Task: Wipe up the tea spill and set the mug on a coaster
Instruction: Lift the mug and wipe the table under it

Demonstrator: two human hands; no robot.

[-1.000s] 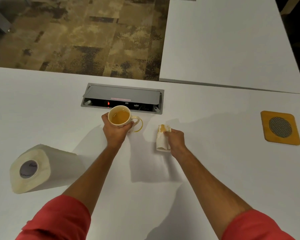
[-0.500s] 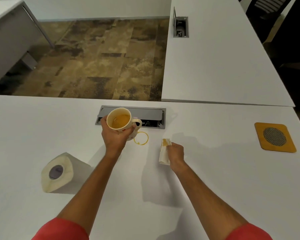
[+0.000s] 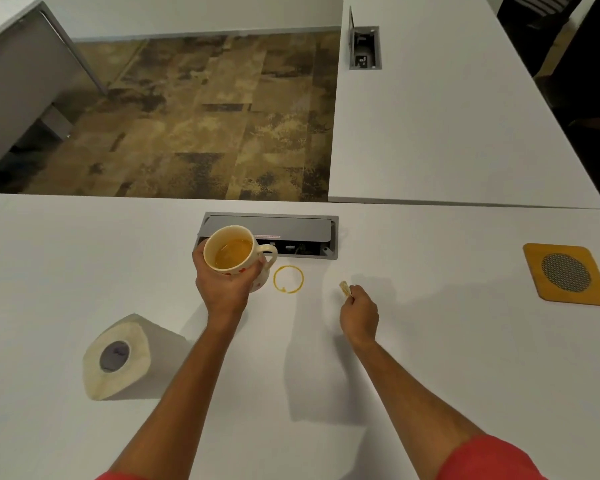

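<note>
My left hand (image 3: pixel 224 287) grips a cream mug (image 3: pixel 238 256) of tea, lifted off the white table (image 3: pixel 430 358) and held in front of the cable box. Just right of it a yellow tea ring (image 3: pixel 288 279) marks the table. My right hand (image 3: pixel 358 311) is closed around a folded paper towel (image 3: pixel 344 287); only its tea-stained tip shows above the fingers, to the right of the ring. A wooden coaster (image 3: pixel 567 273) with a round mesh centre lies far right on the table.
A paper towel roll (image 3: pixel 118 356) lies on its side at the left. A grey cable box (image 3: pixel 291 233) is sunk into the table behind the mug. A second white table (image 3: pixel 447 116) stretches away at the right, with patterned floor beyond.
My left hand has lifted the mug off the table and shifted it left, baring the tea ring. My right hand has raised the towel so that less of it shows.
</note>
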